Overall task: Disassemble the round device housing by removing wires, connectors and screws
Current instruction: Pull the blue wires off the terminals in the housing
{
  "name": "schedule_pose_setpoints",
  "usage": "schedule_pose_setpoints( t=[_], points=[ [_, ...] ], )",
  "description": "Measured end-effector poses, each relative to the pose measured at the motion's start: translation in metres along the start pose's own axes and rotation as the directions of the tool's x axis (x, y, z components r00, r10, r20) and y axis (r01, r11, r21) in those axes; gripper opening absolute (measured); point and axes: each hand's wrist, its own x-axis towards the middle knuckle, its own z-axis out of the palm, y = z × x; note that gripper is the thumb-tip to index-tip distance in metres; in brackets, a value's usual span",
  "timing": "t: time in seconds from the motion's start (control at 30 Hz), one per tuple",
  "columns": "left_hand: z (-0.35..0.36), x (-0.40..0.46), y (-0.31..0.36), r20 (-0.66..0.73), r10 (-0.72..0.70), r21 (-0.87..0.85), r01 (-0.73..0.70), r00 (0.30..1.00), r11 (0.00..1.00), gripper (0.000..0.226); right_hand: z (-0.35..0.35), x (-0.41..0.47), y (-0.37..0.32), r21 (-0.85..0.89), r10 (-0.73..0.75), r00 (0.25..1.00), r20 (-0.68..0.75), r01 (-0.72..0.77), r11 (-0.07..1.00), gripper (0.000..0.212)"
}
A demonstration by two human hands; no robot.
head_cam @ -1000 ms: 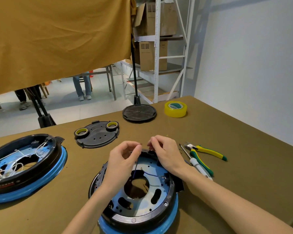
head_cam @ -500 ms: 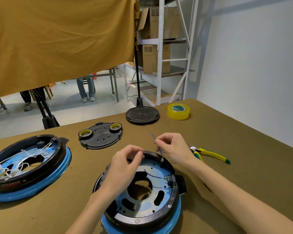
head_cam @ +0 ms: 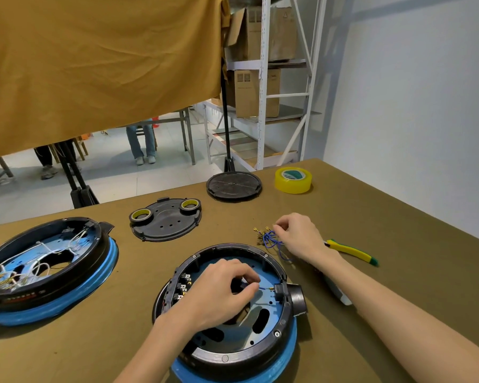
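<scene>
The round device housing point(head_cam: 234, 356), black rim on a blue base, lies open at the near middle of the table. My left hand point(head_cam: 219, 295) reaches inside it and pinches a short blue wire point(head_cam: 263, 288) that runs to the black connector point(head_cam: 279, 292) at the housing's right side. My right hand point(head_cam: 302, 237) is behind and to the right of the housing, fingers curled at a small pile of loose blue wires point(head_cam: 268, 239) with brass terminals on the table, pinching the wire at the pile's far end.
A second open housing point(head_cam: 94, 275) with white wires sits at the left. Behind lie a black cover plate point(head_cam: 166, 225) bearing two tape rolls, a round black disc point(head_cam: 234, 186) and yellow tape point(head_cam: 293, 180). Yellow-green pliers point(head_cam: 351, 251) and a screwdriver point(head_cam: 340, 295) lie by my right forearm.
My right hand pulled a blue wire off the housing and carried it right to the wire pile. My left hand dropped into the housing and took hold of another blue wire.
</scene>
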Motion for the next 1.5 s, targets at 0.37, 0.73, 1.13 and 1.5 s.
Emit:
schedule_pose_setpoints(
  t=[0.37, 0.73, 1.13, 1.5],
  points=[
    [0.000, 0.000, 0.000, 0.024, -0.022, 0.007, 0.022, 0.999, 1.000, 0.022, -0.002, 0.010, 0.000, 0.039, 0.084, 0.941, 0.327, -0.103, 0.994, 0.017],
    [-0.002, -0.001, 0.001, 0.033, -0.025, -0.006, 0.026, 0.999, 1.000, 0.026, -0.008, 0.036, -0.005, 0.236, 0.248, 0.898, 0.364, -0.346, 0.908, 0.020],
    [-0.003, -0.001, 0.002, 0.031, -0.030, -0.019, 0.031, 0.999, 0.999, 0.024, -0.013, 0.049, 0.006, 0.207, 0.295, 0.837, 0.460, -0.424, 0.881, 0.019],
    [-0.001, 0.002, 0.002, -0.002, 0.049, 0.012, -0.049, 0.999, 0.999, 0.020, -0.015, 0.019, -0.010, 0.236, 0.093, 0.984, 0.154, -0.128, 0.963, 0.016]
  ],
)
